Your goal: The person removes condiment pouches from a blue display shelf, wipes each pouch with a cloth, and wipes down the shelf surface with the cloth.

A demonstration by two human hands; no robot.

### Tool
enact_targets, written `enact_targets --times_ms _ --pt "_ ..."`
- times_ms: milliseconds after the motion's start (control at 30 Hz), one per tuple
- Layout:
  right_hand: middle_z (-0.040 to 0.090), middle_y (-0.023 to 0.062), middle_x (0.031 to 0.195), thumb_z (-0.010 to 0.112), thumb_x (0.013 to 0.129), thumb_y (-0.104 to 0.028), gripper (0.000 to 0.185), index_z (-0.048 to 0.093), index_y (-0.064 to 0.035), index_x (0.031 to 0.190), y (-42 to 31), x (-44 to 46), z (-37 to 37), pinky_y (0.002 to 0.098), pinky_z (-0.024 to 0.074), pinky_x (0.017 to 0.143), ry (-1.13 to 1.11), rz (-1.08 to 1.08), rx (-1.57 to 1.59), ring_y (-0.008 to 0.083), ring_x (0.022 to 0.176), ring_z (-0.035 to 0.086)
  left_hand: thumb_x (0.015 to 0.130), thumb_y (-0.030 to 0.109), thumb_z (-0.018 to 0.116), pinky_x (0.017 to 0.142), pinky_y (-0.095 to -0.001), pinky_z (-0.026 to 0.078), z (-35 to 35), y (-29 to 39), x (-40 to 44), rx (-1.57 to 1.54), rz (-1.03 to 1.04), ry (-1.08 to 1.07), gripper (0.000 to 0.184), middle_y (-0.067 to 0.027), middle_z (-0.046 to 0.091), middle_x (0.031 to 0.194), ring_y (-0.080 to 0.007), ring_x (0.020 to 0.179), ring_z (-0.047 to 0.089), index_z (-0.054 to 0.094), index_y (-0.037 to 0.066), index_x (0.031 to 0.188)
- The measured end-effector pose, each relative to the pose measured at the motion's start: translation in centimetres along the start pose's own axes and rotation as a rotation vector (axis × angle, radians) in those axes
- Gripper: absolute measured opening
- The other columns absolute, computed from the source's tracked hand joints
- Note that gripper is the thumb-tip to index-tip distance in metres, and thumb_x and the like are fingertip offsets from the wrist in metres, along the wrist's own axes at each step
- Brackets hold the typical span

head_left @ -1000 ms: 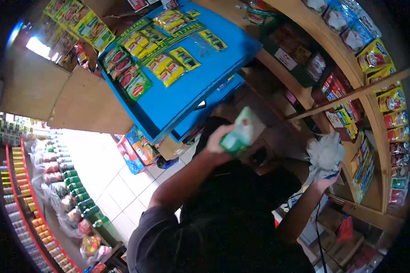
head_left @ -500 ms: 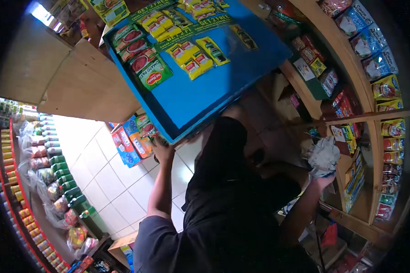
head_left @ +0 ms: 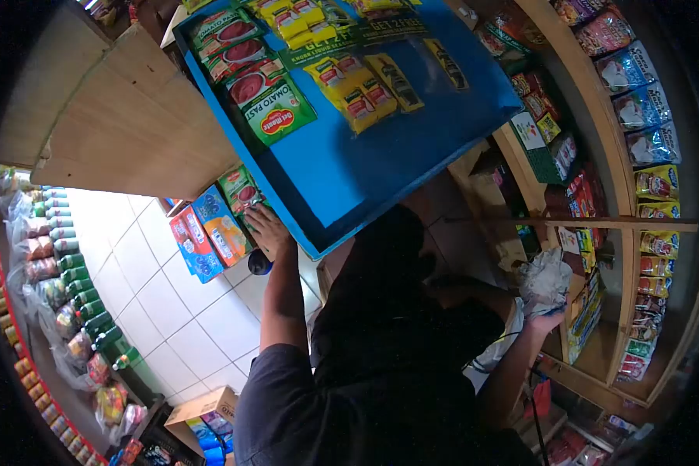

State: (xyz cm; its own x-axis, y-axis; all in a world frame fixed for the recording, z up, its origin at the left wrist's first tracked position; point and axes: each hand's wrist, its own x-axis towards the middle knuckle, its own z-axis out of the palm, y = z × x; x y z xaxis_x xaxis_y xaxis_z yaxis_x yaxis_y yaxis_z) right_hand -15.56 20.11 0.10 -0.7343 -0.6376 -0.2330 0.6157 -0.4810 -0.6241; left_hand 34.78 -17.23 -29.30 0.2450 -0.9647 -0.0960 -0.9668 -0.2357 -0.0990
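My left hand (head_left: 266,229) is on a green and red tomato paste pouch (head_left: 239,189) beside the left edge of the blue tray (head_left: 303,182); its fingers are bent over the pouch's lower end. At the right, my right hand (head_left: 547,320) holds a crumpled whitish plastic bundle (head_left: 545,281) near the wooden shelf. Inside the tray, larger tomato paste pouches (head_left: 272,105) lie along the left wall. Yellow seasoning packs (head_left: 353,89) and narrow dark-and-yellow sachets (head_left: 446,64) lie to their right.
Blue and orange boxes (head_left: 219,225) stand on the tiled floor (head_left: 159,283). Brown cardboard (head_left: 144,116) is left of the tray. Wooden shelves (head_left: 625,299) with hanging packets line the right. Bottles (head_left: 85,291) and cans line the left; an open carton (head_left: 202,408) sits low.
My left hand has gone from in front of my body, holding a blurred green and white packet, to the pouch left of the tray. My right hand keeps the bundle. The view has shifted.
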Motion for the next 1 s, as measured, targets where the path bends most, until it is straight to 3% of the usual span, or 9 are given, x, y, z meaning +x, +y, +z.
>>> enact_targets --times_ms 100,300,400,567,700,733,833,933,1000 --pt "0.045 0.0168 0.142 0.047 0.09 -0.037 0.06 0.042 -0.0043 0.14 0.5 0.6 0.5 0.052 0.0367 0.106 0.144 -0.067 -0.079 0.0376 0.129 0.044 0.096 0.03 0.04 0.109 -0.0528 0.031 -0.4 0.6 1.5 -0.08 -0.035 -0.018 0.066 -0.0272 0.019 0.153 -0.0426 0.141 0.022 0.017 0.003 0.151" --pt "0.045 0.0176 0.141 0.046 0.09 -0.037 0.06 0.042 -0.0033 0.14 0.7 0.2 1.7 0.0527 0.0369 0.106 -0.056 0.054 -0.004 0.0376 0.127 0.046 0.095 0.035 0.043 0.104 -0.0528 0.039 -1.8 1.6 3.2 -0.1 -0.138 -0.091 0.069 -0.0299 0.022 0.15 -0.0432 0.139 0.027 0.019 0.001 0.149" --pt "0.045 0.0173 0.142 0.046 0.09 -0.037 0.061 0.042 -0.0029 0.14 1.6 0.4 2.5 0.0527 0.0357 0.107 0.235 -0.154 -0.168 0.0377 0.128 0.045 0.095 0.035 0.045 0.101 -0.0533 0.042 0.1 1.5 1.4 -0.02 -0.137 0.11 0.068 -0.0302 0.026 0.148 -0.0442 0.136 0.032 0.021 0.001 0.149" --pt "0.042 0.0175 0.144 0.044 0.091 -0.038 0.061 0.04 -0.003 0.142 1.6 0.6 2.8 0.053 0.0322 0.109 0.266 -0.168 -0.146 0.038 0.131 0.041 0.093 0.038 0.053 0.099 -0.052 0.042 5.2 -0.9 -1.3 -0.055 0.045 0.399 0.071 -0.0313 0.033 0.144 -0.047 0.13 0.038 0.026 -0.004 0.143" --pt "0.04 0.0174 0.146 0.043 0.092 -0.038 0.062 0.038 -0.0028 0.143 3.3 0.6 6.1 0.0529 0.0301 0.11 0.44 -0.273 -0.161 0.0381 0.132 0.039 0.091 0.037 0.059 0.102 -0.0519 0.037 -5.7 -1.0 -3.0 -0.856 -0.499 -0.108 0.074 -0.0326 0.04 0.138 -0.0486 0.126 0.041 0.029 -0.009 0.14" --pt "0.04 0.0173 0.147 0.044 0.092 -0.038 0.062 0.038 -0.0028 0.143 3.3 0.7 5.2 0.0527 0.03 0.11 0.42 -0.264 -0.136 0.038 0.132 0.039 0.088 0.03 0.064 0.105 -0.0505 0.034 -3.9 -1.2 -2.4 -0.886 -0.63 -0.019 0.075 -0.0321 0.045 0.133 -0.0456 0.124 0.044 0.027 -0.01 0.14" --pt "0.04 0.0172 0.147 0.046 0.092 -0.037 0.062 0.038 -0.0029 0.143 2.3 2.5 -0.3 0.0524 0.03 0.11 0.287 -0.176 -0.02 0.0379 0.131 0.04 0.09 0.023 0.062 0.105 -0.0482 0.033 -7.7 -3.5 -0.5 -1.248 -0.369 0.484 0.07 -0.0315 0.045 0.132 -0.0415 0.123 0.045 0.026 -0.01 0.14" --pt "0.04 0.0169 0.146 0.048 0.091 -0.036 0.061 0.039 -0.0031 0.142 1.6 3.6 -4.4 0.0521 0.0302 0.11 0.135 -0.047 0.122 0.0378 0.131 0.04 0.094 0.02 0.059 0.09 -0.0302 0.043 -20.5 -3.9 1.1 -1.552 -0.223 0.672 0.051 -0.0157 0.059 0.109 -0.02 0.102 0.056 0.04 -0.005 0.134" --pt "0.041 0.0165 0.146 0.05 0.091 -0.035 0.061 0.039 -0.0034 0.142 2.3 3.5 -3.2 0.0518 0.0301 0.11 0.184 -0.076 0.161 0.0376 0.131 0.041 0.096 0.014 0.053 0.101 -0.0375 0.038 -27.0 -3.7 2.3 -1.77 0.019 0.709 0.049 -0.0193 0.05 0.129 -0.0268 0.117 0.05 0.037 -0.006 0.137"
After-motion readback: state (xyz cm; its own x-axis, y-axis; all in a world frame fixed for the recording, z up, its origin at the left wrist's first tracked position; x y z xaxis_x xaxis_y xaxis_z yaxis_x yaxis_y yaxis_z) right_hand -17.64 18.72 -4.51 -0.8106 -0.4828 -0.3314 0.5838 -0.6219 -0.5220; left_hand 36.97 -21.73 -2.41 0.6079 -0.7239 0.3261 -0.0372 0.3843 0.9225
